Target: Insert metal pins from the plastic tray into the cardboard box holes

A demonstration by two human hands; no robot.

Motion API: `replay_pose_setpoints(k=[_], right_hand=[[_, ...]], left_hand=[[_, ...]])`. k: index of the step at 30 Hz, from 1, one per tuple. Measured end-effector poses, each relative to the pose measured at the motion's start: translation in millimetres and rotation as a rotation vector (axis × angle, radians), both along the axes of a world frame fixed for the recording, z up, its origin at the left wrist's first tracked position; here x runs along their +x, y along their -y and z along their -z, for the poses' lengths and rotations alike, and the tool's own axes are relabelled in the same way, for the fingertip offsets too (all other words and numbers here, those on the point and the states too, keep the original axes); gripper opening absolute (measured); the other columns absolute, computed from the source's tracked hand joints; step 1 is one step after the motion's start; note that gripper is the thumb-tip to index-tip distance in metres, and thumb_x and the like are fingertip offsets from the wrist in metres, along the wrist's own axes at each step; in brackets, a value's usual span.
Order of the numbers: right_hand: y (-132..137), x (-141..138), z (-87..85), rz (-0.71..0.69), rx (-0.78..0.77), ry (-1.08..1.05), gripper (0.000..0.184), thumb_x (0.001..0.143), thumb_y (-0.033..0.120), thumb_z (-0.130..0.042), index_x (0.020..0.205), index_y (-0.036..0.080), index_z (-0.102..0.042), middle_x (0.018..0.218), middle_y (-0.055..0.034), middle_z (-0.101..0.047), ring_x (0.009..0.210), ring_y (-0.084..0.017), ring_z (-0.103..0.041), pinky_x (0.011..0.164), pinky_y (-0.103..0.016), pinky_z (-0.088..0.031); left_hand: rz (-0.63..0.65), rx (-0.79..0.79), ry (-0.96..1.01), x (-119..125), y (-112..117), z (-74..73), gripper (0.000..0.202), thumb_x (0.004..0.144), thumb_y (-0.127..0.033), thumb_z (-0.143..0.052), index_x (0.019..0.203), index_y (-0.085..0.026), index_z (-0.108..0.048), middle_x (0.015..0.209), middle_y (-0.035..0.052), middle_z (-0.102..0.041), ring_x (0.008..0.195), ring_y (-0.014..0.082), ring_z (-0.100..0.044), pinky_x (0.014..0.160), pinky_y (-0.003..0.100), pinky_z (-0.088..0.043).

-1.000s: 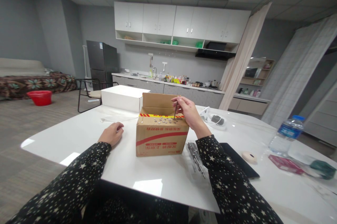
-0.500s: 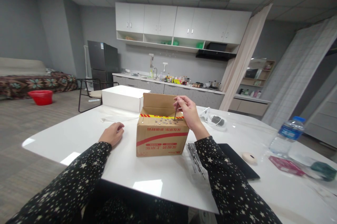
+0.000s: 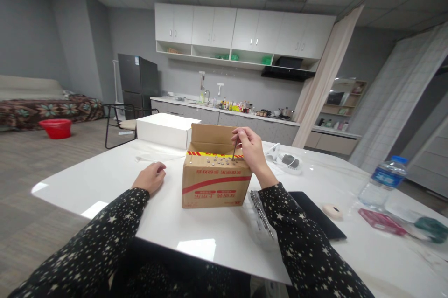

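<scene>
A brown cardboard box (image 3: pixel 212 186) with red print stands on the white table (image 3: pixel 210 237) in front of me. Its near top flap carries several small round metal heads in rows. My right hand (image 3: pixel 251 149) pinches a thin metal nail (image 3: pixel 234 149), held upright with its tip on the flap's right end. My left hand (image 3: pixel 150 177) rests on the table left of the box, fingers loosely curled, holding nothing that I can see.
A bundle of long metal nails (image 3: pixel 261 208) lies right of the box, beside a black flat tablet (image 3: pixel 315 216). A white box (image 3: pixel 164 129) sits behind. A water bottle (image 3: pixel 383 181), a pink packet (image 3: pixel 380 221) and a round tape roll (image 3: pixel 332 209) lie at right.
Almost nothing: the right hand stays on the nail at the flap, and the left hand has not moved. The view has drifted slightly.
</scene>
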State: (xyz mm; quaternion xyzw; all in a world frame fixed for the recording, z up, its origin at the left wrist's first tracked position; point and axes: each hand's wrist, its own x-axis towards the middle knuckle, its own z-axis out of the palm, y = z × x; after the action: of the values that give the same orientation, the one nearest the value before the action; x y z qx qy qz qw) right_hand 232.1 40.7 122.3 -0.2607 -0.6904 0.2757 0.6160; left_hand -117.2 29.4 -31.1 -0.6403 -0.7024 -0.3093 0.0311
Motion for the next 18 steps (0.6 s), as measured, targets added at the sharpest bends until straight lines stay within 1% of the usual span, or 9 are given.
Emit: replay_pose_setpoints(k=[2,4,8,10,13,18], right_hand=[[-2,0,-0.3,-0.052,-0.037,-0.014,0.033,0.089,0.054,-0.058,0.086,0.022,-0.067,0.078,-0.0023,-0.067,0.068,-0.016,-0.060,0.062,-0.027,-0.046],[-1,1,-0.4,-0.044,-0.015,0.009,0.032,0.090,0.052,-0.057,0.088,0.022,-0.067,0.079,-0.0026,-0.067,0.069,-0.017,-0.061,0.064,-0.028,-0.046],[3,2,0.4,0.124,0.159,0.126,0.029,0.096,0.046,-0.051,0.089,0.022,-0.067,0.080,-0.0030,-0.067,0.075,-0.019,-0.062,0.072,-0.030,-0.046],[6,3,0.9,0.191,0.213,0.175,0.029,0.098,0.043,-0.048,0.091,0.023,-0.067,0.080,-0.0031,-0.067,0.076,-0.020,-0.062,0.073,-0.031,-0.046],[8,2,1.5,0.236,0.246,0.221,0.031,0.100,0.043,-0.046,0.093,0.024,-0.069,0.081,-0.0039,-0.069,0.074,-0.022,-0.062,0.072,-0.032,-0.045],[9,-2,3.7,0.344,0.353,0.332,0.032,0.101,0.040,-0.044,0.096,0.024,-0.071,0.091,-0.0061,-0.074,0.079,-0.023,-0.064,0.075,-0.032,-0.044]], left_hand=[[0.002,0.002,0.002,-1,0,0.3,0.038,0.081,-0.036,-0.040,0.101,-0.017,-0.065,0.102,0.0116,-0.070,0.090,0.0260,-0.068,0.088,0.039,-0.052],[0.004,0.006,0.004,-1,0,0.7,0.038,0.081,-0.037,-0.040,0.101,-0.017,-0.065,0.101,0.0117,-0.070,0.090,0.0263,-0.068,0.088,0.039,-0.052],[0.008,0.002,0.001,-1,0,1.1,0.038,0.081,-0.037,-0.039,0.101,-0.017,-0.065,0.102,0.0119,-0.070,0.089,0.0261,-0.067,0.088,0.039,-0.052],[0.006,0.012,0.000,-1,0,0.8,0.037,0.081,-0.037,-0.040,0.100,-0.018,-0.065,0.100,0.0109,-0.070,0.089,0.0254,-0.067,0.087,0.038,-0.052],[0.002,0.018,-0.004,1,1,-0.1,0.036,0.081,-0.037,-0.041,0.099,-0.018,-0.065,0.098,0.0100,-0.070,0.087,0.0248,-0.067,0.086,0.036,-0.052],[-0.009,-0.020,-0.034,2,2,-2.3,0.039,0.082,-0.036,-0.039,0.103,-0.016,-0.065,0.102,0.0123,-0.070,0.092,0.0267,-0.067,0.089,0.039,-0.051]])
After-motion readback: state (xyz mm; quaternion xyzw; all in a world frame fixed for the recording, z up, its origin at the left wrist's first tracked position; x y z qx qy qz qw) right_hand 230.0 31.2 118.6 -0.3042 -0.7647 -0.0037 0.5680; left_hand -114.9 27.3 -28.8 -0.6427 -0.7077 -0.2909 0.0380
